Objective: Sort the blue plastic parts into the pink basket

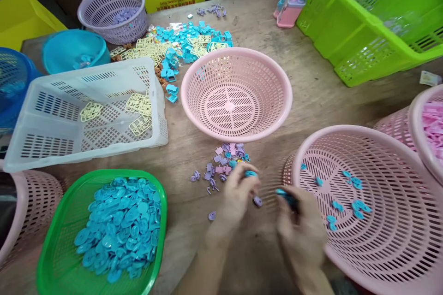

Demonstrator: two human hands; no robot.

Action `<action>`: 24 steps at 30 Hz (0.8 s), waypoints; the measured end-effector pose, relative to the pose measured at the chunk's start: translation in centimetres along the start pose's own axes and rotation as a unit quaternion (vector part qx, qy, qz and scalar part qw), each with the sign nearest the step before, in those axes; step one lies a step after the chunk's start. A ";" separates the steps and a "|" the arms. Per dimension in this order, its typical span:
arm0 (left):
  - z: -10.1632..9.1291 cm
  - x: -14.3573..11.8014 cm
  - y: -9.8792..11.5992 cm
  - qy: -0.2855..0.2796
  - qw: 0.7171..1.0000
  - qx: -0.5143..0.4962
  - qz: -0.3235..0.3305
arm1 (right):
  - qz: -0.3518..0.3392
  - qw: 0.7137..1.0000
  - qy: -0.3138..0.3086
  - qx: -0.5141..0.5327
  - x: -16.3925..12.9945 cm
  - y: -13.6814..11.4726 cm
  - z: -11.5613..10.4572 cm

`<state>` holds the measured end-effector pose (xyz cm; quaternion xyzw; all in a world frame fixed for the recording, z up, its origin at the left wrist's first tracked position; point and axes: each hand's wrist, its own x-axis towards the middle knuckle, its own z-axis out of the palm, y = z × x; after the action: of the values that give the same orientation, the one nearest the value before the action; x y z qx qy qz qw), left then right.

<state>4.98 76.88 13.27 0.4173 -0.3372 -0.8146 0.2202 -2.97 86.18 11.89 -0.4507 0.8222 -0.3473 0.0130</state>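
Note:
My left hand [237,196] pinches a small blue plastic piece [250,174] just below a little heap of purple and pink plastic parts [224,161] on the wooden table. My right hand [301,230] grips another blue piece [285,193] at the rim of a large pink basket [380,258], which holds several small blue pieces [356,205]. Both hands are blurred. An empty pink basket [207,101] stands just beyond the heap.
A green tray [62,267] full of blue oval parts lies at lower left. A white crate [44,152] holds cream part frames. Farther back are blue and cream parts [187,44], a purple basket [104,7], blue bowls, a green crate [349,32], and pink baskets at both sides.

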 end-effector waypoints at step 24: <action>-6.9 8.5 -1.1 0.035 0.783 0.603 0.149 | 0.135 0.962 -0.238 -0.021 5.1 4.3 10.4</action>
<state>5.89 69.67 5.07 0.4382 -0.8093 -0.3873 0.0543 -5.66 78.05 3.01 -0.4050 0.8557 -0.2078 0.2460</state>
